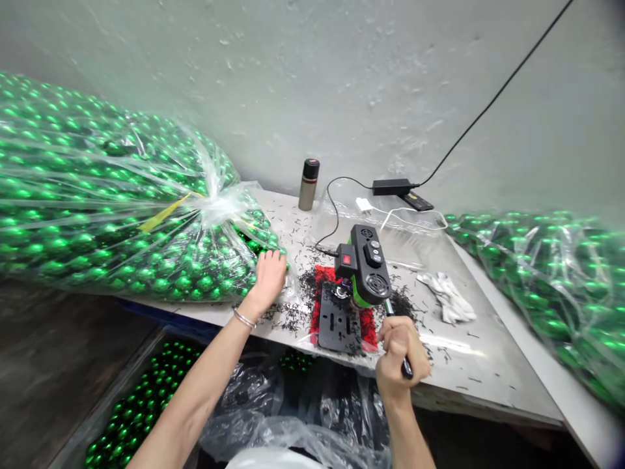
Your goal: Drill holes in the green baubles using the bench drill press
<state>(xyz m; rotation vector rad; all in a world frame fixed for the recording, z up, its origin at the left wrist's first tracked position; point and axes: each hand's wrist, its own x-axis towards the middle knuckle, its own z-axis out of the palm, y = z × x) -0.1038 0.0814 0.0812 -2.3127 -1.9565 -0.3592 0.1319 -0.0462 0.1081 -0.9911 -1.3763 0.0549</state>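
A large clear plastic bag [166,260] full of shiny green balls lies on the left of the table, gathered at its neck. At a gap in this bag, my left hand [271,277] has its fingers bent and close together against the green balls; the fingertips are partly hidden, so what they hold cannot be made out. My right hand [403,355] is wrapped round the black-ended lever handle [407,369] of a small black and green press machine [368,267]. Under its head is a slotted black base plate [338,322] on a red mat [370,339].
Small black bits are scattered round the machine. White gloves [448,298] lie to its right. Behind stand a bottle [308,185] and a power adapter [391,187] with cables. Another bag of green balls [551,273] sits at right. Below the table edge, a bin holds green balls [141,397].
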